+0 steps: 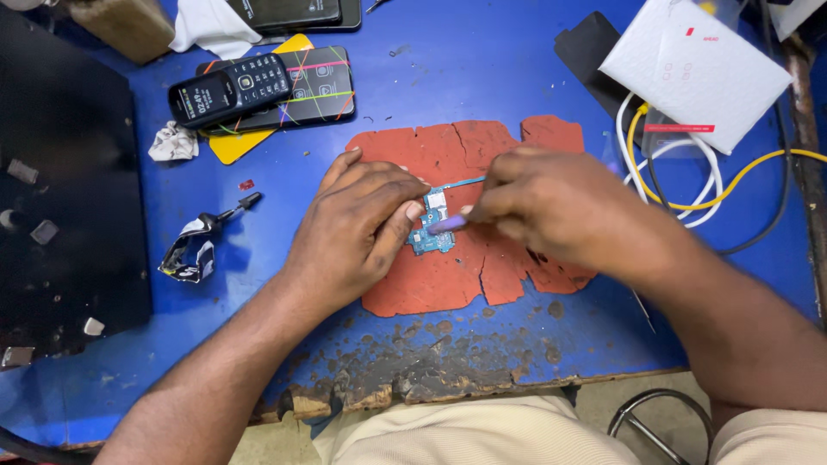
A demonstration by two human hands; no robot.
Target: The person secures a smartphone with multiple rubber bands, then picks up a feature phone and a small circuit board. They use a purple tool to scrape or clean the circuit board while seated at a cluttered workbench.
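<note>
Small blue-green circuit board (431, 226) lies mid-scene on cracked red-orange mat (448, 275), mat shielding blue table (482, 60) beneath.

Left hand (357, 228): fingertips pressed down on board's left edge, pinning it so it can't slide.

Right hand (551, 207): fingers pinched around purple-tipped tool (448, 224), tip touching board, held low like pen for fine control.

Far left, well apart from work: black keypad phone (231, 89) resting on cracked smartphone (314, 86). Far right: white padded envelope (693, 69) over yellow and white cables (680, 172).

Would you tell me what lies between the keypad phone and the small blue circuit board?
In the head view, between the keypad phone and the circuit board lie bare blue table, cracked red mat and the left hand.
</note>
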